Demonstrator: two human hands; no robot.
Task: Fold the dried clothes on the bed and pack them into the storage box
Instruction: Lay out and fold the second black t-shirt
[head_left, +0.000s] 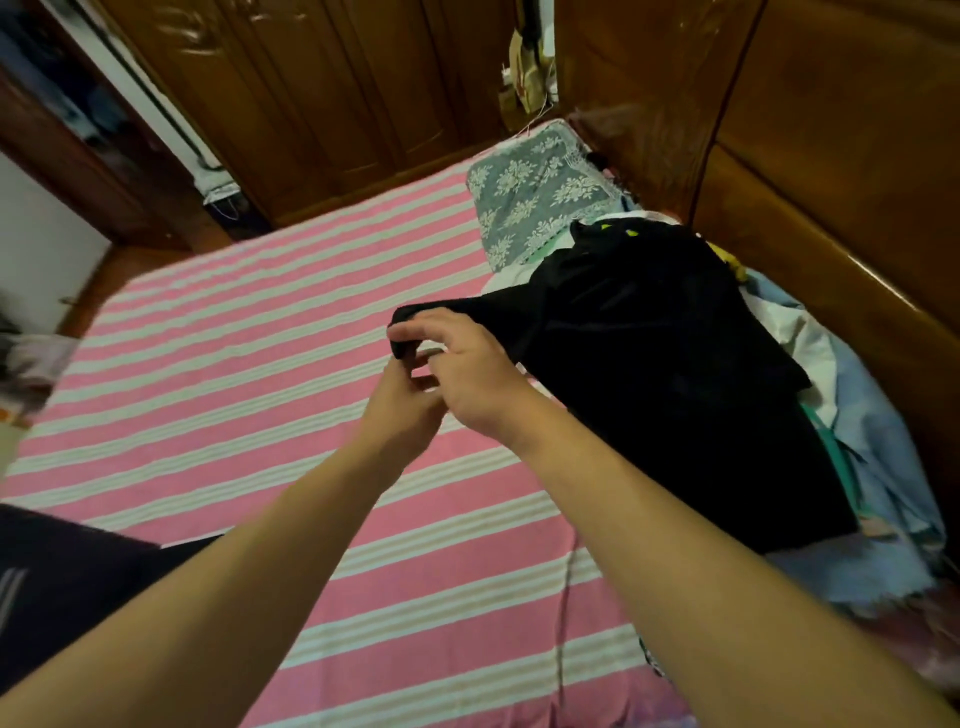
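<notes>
**Black garment pulled off the pile by one corner**

We have a black garment (649, 353) in hand: most of it lies draped over the heap of clothes (852, 467) along the right side of the bed (260, 322), and one corner is drawn out over the pink-striped sheet. It looks soft, limp and light, sagging wherever we don't support it, so we judge it will not hold any shape by itself and needs spreading flat on the bare sheet before folding. The best places to take it are hems or corners, two at once and held apart, to shake it open.

Our right hand (467, 374) has its fingers curled over that corner, gripping the cloth. Our left hand (402, 410) sits just beneath, touching the right; whether it pinches the fabric too, we cannot tell.

No storage box shows here. A floral pillow (535, 192) lies beyond the heap, beside the wooden headboard (831, 208).
</notes>
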